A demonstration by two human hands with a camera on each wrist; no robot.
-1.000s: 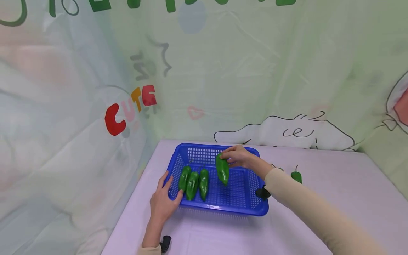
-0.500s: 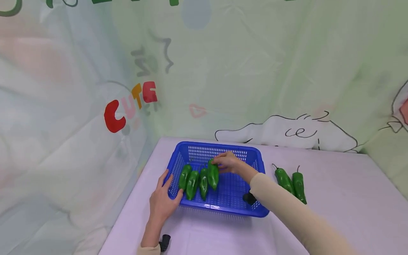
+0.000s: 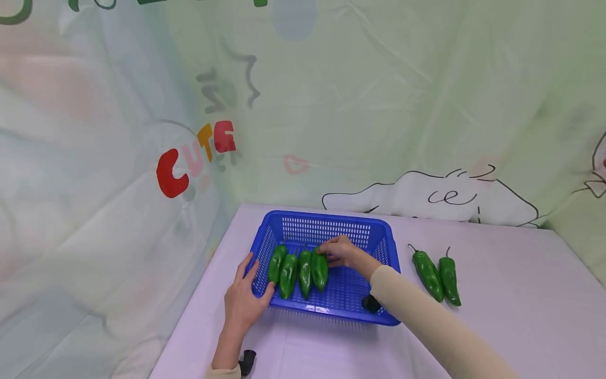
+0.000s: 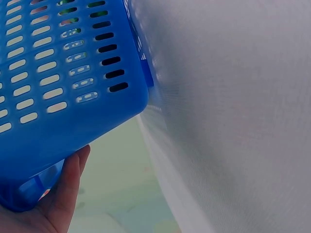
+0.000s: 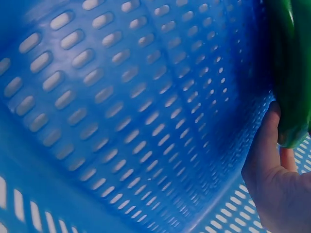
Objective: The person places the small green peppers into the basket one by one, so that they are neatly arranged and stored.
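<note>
A blue plastic basket point(image 3: 350, 310) with slotted walls stands on the table, holding several green peppers laid side by side. My left hand point(image 3: 245, 301) grips its front left corner, fingers along the left rim and thumb at the front; the left wrist view has the hand point(image 4: 60, 199) at the rim from below. With my right hand point(image 3: 342, 251) I pinch the far end of the rightmost green pepper point(image 3: 320, 273) inside the basket. Close up in the right wrist view, thumb and fingers hold the end of that pepper point(image 5: 291, 73). To its left lies another green pepper point(image 3: 305, 275).
Two more green peppers, one left point(image 3: 428, 276) and one right point(image 3: 449, 280), lie on the white table point(image 3: 511, 305) right of the basket. A printed cloth backdrop point(image 3: 360, 105) hangs behind and at the left. A small black device point(image 3: 247, 363) sits at my left wrist.
My right hand has carried its pepper leftward and lowered it beside the others in the basket. My left hand has stayed on the basket corner. The view has tilted slightly.
</note>
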